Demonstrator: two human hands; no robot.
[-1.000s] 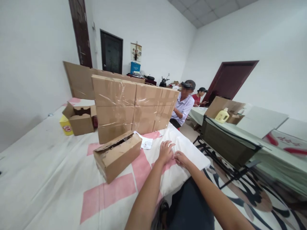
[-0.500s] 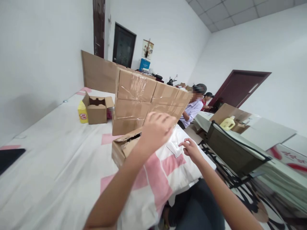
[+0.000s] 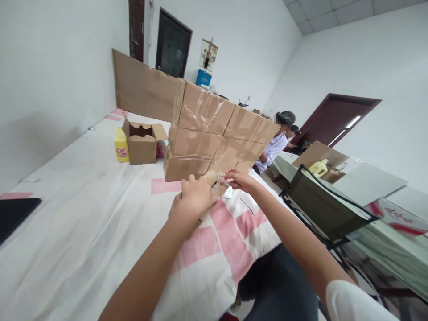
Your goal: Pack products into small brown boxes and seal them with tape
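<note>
A small brown cardboard box (image 3: 214,179) lies on the white and pink table cover (image 3: 83,214) just in front of a taped stack of cardboard boxes (image 3: 214,133). My left hand (image 3: 195,196) is closed over the near top of the small box and hides most of it. My right hand (image 3: 239,179) pinches the box's torn flap at its far right corner. A white paper slip (image 3: 250,204) lies on the cover right of the box, under my right forearm.
An open cardboard box (image 3: 142,142) and a yellow carton (image 3: 121,145) stand further back on the left. A large cardboard sheet (image 3: 143,91) leans at the far end. A person in a light shirt (image 3: 276,147) sits beyond the stack. A dark folding cart (image 3: 317,203) stands to the right.
Both hands left the table cover near the paper slip and came onto the small box. The left hand rose and then closed on it; the right took the flap. The view swung left.
</note>
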